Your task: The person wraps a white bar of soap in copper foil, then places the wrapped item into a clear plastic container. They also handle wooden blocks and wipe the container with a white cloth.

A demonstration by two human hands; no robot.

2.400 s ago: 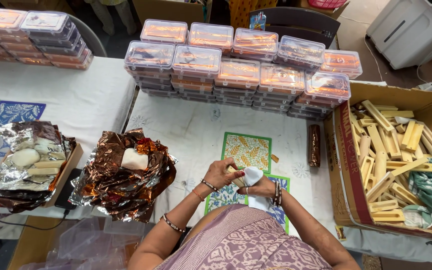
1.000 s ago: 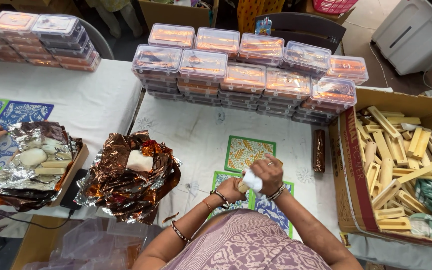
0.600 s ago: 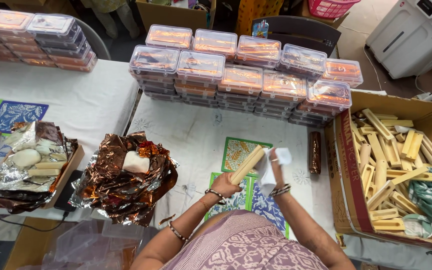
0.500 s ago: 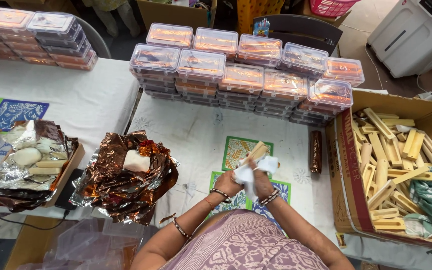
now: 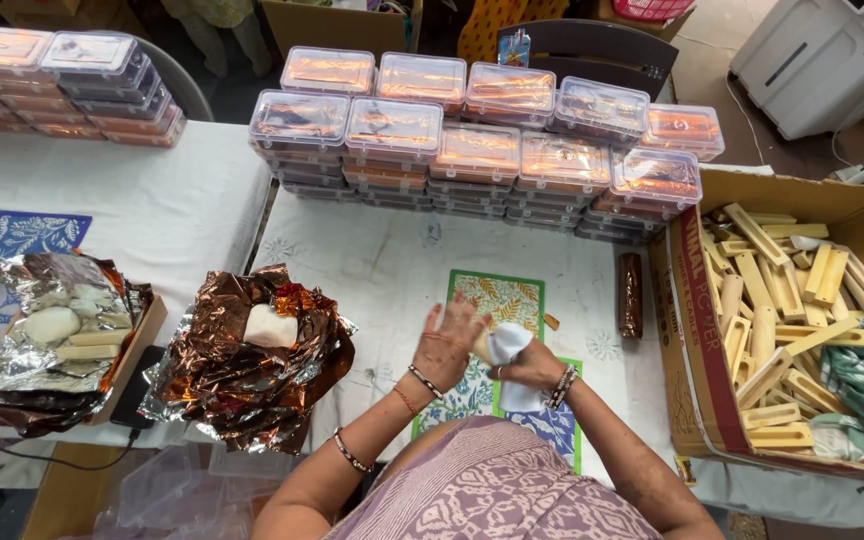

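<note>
Behind your hands, clear lidded boxes (image 5: 472, 140) stood stacked in rows; your right hand (image 5: 527, 365) clenched a white cloth (image 5: 508, 345) over a stick (image 5: 482, 347), axis hidden, left hand (image 5: 447, 345) spread flat against it.

My left hand (image 5: 447, 345) open, fingers spread; right hand (image 5: 527, 365) closed in a grip; both forearms bent inward, wrists close together.
</note>
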